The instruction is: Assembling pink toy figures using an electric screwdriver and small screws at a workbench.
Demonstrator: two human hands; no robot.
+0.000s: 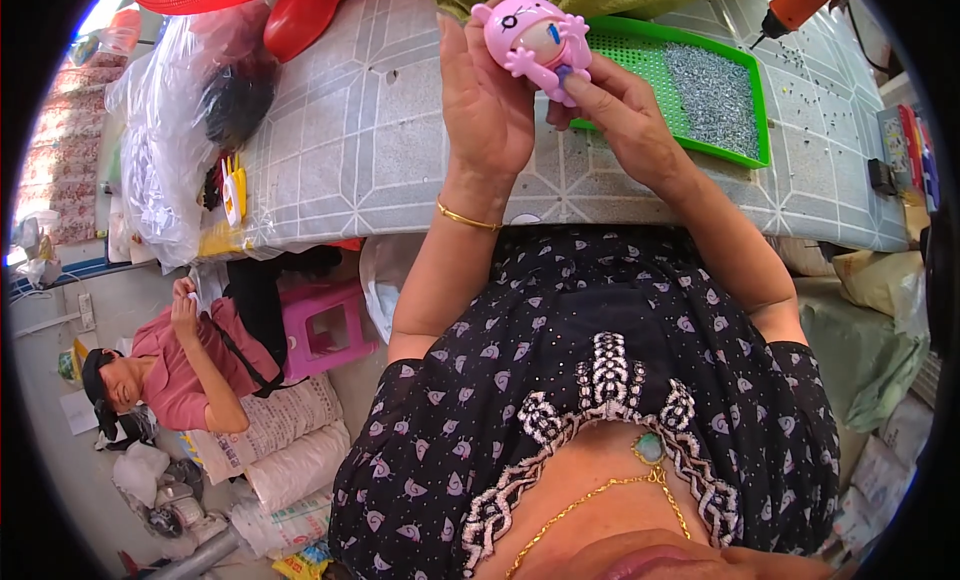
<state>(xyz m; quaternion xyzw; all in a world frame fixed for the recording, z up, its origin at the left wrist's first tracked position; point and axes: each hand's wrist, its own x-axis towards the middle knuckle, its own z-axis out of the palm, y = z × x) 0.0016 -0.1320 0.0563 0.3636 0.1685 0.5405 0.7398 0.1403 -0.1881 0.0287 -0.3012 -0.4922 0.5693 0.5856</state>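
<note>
A pink plastic toy figure [532,42] with an eared hood and raised hands is held above the far side of the table. My left hand [487,110] cradles its back and side, palm turned up, with the fingers partly hidden behind it. Its lower end is pinched between the thumb and fingers of my right hand [622,110]. Just behind the right hand lies a green perforated tray [640,62], its right part filled with small silvery screws [712,100].
An orange power screwdriver [800,8] hangs point down at the upper right, above loose screws on the grey table [330,170]. Clear plastic bags [165,130], a red scoop [300,22] and yellow-handled snips [234,190] lie left. Another person [190,365] sits lower left, near a pink stool [325,325].
</note>
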